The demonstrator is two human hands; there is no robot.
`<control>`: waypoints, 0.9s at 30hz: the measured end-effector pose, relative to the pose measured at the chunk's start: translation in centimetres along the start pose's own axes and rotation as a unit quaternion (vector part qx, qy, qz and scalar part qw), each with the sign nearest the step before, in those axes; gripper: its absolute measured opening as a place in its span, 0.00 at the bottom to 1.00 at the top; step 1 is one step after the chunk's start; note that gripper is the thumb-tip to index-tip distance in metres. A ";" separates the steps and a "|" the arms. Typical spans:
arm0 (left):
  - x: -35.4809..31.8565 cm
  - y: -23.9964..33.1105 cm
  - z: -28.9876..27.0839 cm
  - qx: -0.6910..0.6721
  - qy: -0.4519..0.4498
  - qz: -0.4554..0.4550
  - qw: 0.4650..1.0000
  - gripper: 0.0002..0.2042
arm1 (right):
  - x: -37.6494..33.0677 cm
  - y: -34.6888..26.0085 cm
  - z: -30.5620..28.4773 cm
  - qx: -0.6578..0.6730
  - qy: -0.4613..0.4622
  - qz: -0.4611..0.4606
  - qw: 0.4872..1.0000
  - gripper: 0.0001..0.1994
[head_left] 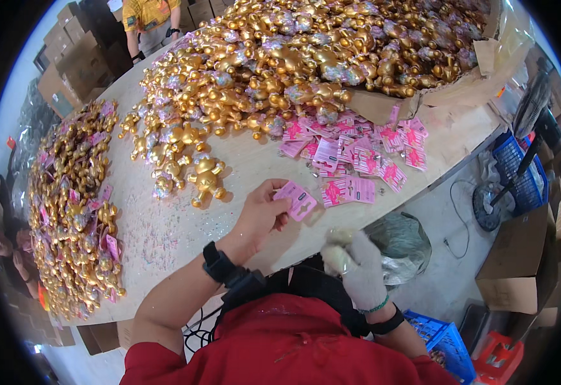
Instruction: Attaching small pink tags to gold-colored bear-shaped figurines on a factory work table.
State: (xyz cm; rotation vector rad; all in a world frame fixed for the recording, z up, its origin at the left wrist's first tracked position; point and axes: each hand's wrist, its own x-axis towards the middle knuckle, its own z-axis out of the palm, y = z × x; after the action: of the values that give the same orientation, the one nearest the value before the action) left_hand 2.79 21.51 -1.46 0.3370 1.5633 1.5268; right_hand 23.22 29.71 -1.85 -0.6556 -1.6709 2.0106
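Note:
My left hand [261, 215], bare and wearing a black wrist strap, pinches a pink hang card [295, 201] with a cut-out slot above the table's near edge. My right hand [357, 264], in a white glove, is held at the table edge with its fingers curled; it is slightly blurred, and whatever may be in it cannot be made out. Just beyond the left hand lies a gold bear-shaped figurine [206, 178]. Loose pink cards [360, 154] are piled past the held card, several overlapping.
A large heap of gold figurines [293, 58] with glittery parts covers the far table [146, 256]. At the left, more figurines [75, 212] carry pink cards. Blue crates [444, 346], a cardboard box [514, 260] and a fan [530, 106] stand at the right. Another person [152, 25] stands beyond.

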 end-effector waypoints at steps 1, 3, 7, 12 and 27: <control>-0.8 -0.4 0.3 -0.020 0.015 0.007 1.000 0.16 | 0.9 -0.3 0.2 0.004 0.004 -0.017 1.000 0.16; -2.8 -0.5 1.6 -0.056 0.001 0.025 0.998 0.17 | 2.2 -2.4 1.4 0.025 0.018 0.051 0.998 0.16; -3.7 -2.5 2.1 -0.072 -0.014 0.064 0.995 0.18 | 4.2 -2.4 2.7 -0.021 -0.006 0.093 0.995 0.15; -2.9 -1.9 0.9 -0.249 -0.067 0.029 0.966 0.20 | 5.7 -2.9 2.3 -0.027 -0.006 0.109 0.994 0.12; -0.4 -1.0 0.7 -0.281 -0.163 -0.009 0.946 0.34 | 5.4 -4.7 1.5 -0.085 0.012 0.095 0.992 0.06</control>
State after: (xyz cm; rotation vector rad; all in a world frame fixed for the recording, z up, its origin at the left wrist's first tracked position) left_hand 3.95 21.50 -2.12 0.2289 0.8256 1.7240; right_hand 18.19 32.59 2.60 -0.9259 -1.8404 1.9929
